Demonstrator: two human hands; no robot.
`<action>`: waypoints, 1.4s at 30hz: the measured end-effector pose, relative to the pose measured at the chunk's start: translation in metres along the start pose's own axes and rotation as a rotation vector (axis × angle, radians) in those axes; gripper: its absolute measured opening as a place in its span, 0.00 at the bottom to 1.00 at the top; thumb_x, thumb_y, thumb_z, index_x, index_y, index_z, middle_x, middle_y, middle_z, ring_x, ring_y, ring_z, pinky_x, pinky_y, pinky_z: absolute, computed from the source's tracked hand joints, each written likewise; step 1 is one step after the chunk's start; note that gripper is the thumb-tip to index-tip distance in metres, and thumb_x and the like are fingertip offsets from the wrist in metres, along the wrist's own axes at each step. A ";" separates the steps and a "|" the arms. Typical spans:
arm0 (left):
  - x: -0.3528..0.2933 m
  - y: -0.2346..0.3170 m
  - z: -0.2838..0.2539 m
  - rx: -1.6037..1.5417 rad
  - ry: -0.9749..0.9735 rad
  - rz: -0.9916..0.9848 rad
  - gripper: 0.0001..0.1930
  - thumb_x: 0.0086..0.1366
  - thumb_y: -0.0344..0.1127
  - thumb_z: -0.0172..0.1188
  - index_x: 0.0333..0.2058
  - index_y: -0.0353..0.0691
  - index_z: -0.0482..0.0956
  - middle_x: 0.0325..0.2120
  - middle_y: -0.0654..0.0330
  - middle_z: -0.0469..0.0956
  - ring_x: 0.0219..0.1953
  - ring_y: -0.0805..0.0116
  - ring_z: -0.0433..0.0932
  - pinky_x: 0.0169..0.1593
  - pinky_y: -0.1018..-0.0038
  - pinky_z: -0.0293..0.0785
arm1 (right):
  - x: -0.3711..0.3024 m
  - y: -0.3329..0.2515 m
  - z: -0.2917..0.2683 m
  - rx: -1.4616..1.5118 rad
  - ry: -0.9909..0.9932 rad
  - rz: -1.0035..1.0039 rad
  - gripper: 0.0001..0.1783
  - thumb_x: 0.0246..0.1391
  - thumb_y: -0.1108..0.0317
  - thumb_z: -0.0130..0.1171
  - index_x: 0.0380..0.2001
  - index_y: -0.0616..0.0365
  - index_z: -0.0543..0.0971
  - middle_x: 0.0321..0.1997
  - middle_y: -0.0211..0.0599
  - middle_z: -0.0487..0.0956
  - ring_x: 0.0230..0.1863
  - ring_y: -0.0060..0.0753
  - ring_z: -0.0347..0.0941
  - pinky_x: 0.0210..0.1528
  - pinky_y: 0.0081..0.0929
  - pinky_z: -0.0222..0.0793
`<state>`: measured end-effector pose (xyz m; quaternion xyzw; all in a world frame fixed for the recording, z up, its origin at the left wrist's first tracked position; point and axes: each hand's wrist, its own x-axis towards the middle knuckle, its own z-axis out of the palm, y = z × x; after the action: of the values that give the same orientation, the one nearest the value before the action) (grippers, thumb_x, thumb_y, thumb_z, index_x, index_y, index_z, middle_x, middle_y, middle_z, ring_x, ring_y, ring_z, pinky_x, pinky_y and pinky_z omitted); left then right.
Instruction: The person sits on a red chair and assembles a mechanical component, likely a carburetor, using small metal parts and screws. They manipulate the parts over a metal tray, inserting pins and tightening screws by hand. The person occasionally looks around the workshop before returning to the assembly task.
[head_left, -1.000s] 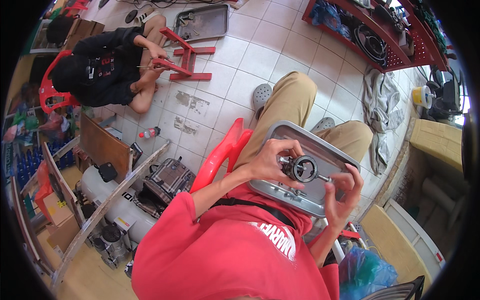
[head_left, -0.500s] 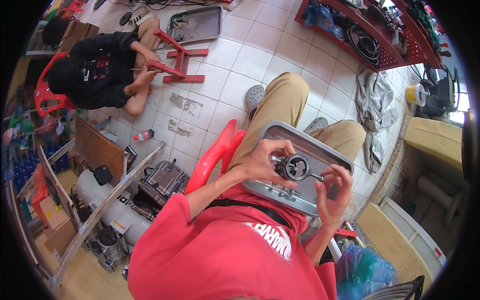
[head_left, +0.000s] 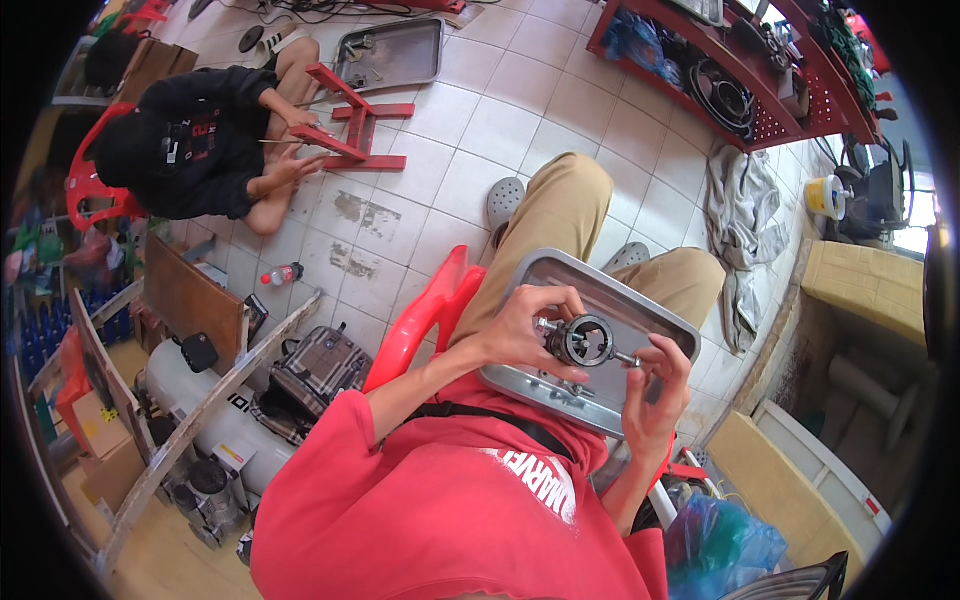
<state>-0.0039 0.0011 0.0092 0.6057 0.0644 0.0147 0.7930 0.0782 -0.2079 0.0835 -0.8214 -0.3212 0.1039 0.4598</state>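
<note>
My left hand [head_left: 530,328] grips a dark round metal ring-shaped part [head_left: 586,341] with an open middle and bolts standing out from its sides. It is held above a grey metal tray [head_left: 520,383] on my lap. On the right side a short metal rod [head_left: 624,358] sticks out of the ring. The thumb and fingertips of my right hand [head_left: 655,385] close around this rod's outer end. Small metal pieces [head_left: 575,390] lie in the tray below the ring, partly hidden by my left hand.
A red plastic chair [head_left: 425,320] stands by my left leg. Across the tiled floor, another person [head_left: 200,145] sits handling a red metal frame [head_left: 360,130], near a second tray [head_left: 390,55]. A red shelf [head_left: 740,100], grey cloth [head_left: 742,235] and bottle [head_left: 283,274] are around.
My right fingers have closed in from apart onto the rod's end. The ring stays in my left hand. The other person's nearer hand has opened and lifted off the red frame.
</note>
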 end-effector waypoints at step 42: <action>0.004 -0.012 0.004 0.049 -0.036 0.029 0.27 0.39 0.30 0.86 0.36 0.39 0.78 0.36 0.62 0.81 0.42 0.74 0.81 0.48 0.74 0.78 | 0.004 0.007 -0.010 0.044 -0.095 0.164 0.34 0.52 0.76 0.70 0.62 0.57 0.68 0.32 0.35 0.84 0.22 0.26 0.77 0.23 0.23 0.64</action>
<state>-0.0005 -0.0055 -0.0021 0.6260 0.0414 0.0137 0.7786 0.0890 -0.2143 0.0840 -0.8287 -0.2721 0.1872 0.4520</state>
